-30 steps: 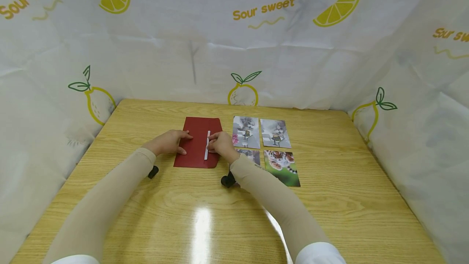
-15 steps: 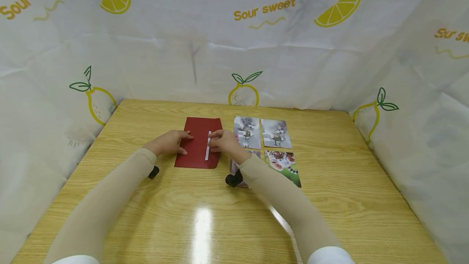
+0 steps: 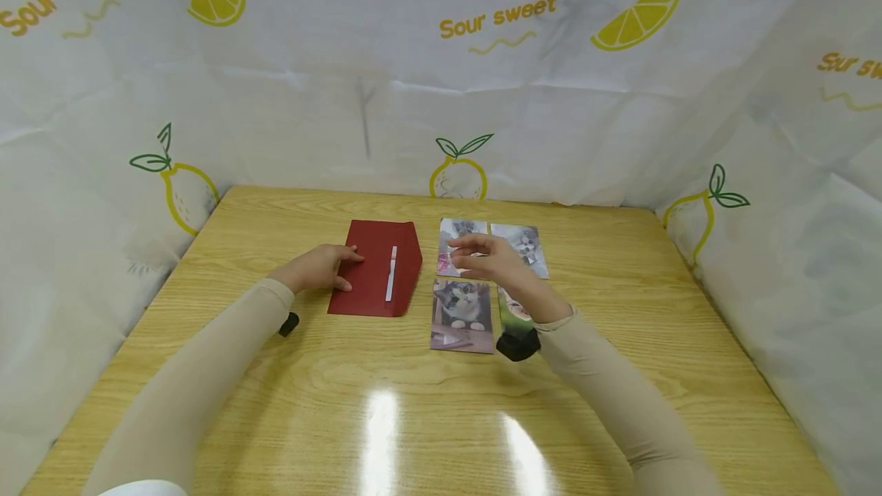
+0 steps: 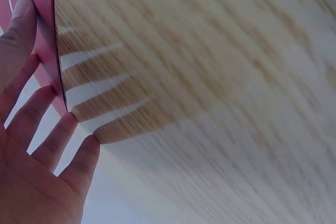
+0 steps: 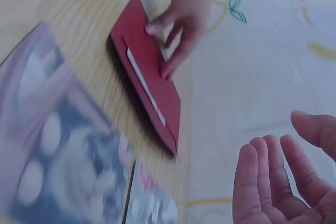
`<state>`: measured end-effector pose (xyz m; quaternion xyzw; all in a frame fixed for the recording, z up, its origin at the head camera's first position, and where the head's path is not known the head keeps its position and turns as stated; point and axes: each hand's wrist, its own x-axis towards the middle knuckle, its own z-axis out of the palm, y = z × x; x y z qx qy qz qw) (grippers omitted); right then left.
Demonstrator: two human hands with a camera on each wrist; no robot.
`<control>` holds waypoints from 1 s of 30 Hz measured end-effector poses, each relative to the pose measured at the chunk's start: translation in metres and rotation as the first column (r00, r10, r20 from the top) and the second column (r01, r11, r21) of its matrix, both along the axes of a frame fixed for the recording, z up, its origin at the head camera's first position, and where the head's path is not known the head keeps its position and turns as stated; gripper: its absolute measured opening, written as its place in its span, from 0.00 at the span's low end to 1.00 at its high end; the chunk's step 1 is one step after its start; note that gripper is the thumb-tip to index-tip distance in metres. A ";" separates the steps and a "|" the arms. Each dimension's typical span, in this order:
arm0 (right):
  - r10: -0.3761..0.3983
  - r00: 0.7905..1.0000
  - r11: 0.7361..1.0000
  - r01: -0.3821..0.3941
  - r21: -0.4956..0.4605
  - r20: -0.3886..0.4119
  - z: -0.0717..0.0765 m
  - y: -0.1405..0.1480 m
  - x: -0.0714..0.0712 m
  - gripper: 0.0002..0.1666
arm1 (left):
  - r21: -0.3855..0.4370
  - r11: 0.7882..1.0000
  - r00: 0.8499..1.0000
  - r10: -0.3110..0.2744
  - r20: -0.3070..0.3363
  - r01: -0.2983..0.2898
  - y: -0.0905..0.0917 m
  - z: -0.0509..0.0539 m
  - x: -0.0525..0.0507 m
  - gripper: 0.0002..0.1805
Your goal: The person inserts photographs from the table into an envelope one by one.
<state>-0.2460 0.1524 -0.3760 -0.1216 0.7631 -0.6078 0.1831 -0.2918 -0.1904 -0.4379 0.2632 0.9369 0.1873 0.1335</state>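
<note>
A red envelope [image 3: 372,266] lies on the table, its pointed flap at the right and a white strip [image 3: 391,274] lengthwise near that side. My left hand [image 3: 315,266] rests on the envelope's left edge; in the left wrist view its thumb lies on the red paper and its fingers are spread, fairly straight, along the edge. My right hand [image 3: 503,262] hovers over the picture cards to the right, holding nothing, and its fingers look extended in the right wrist view. Under it are a cat card [image 3: 462,316], an upper left card [image 3: 451,232], an upper right card [image 3: 527,247] and a partly hidden green card [image 3: 513,320].
The wooden table [image 3: 310,419] extends around the envelope and cards, with bright reflections at its front. White cloth [image 3: 331,98] printed with lemons stands behind and at both sides. A black wrist camera [image 3: 518,344] hangs below the right wrist.
My right hand has left the white strip and moved right, over the cards. The envelope flap now shows its pointed edge, and the cat card is uncovered. My left hand has stayed in place.
</note>
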 end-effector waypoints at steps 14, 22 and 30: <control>-0.160 0.972 0.982 0.174 0.071 -0.171 -0.022 0.120 0.025 0.22 | 0.014 1.000 1.000 0.013 0.018 -0.013 0.000 0.001 0.002 0.32; -0.196 0.976 0.964 0.210 0.165 -0.097 -0.039 0.150 0.029 0.32 | 0.016 1.000 1.000 0.016 0.022 -0.017 0.000 0.003 0.002 0.32; -0.152 0.987 0.948 0.161 0.273 -0.053 -0.048 0.157 0.024 0.30 | 0.003 1.000 1.000 0.011 0.024 -0.011 0.001 0.004 0.003 0.32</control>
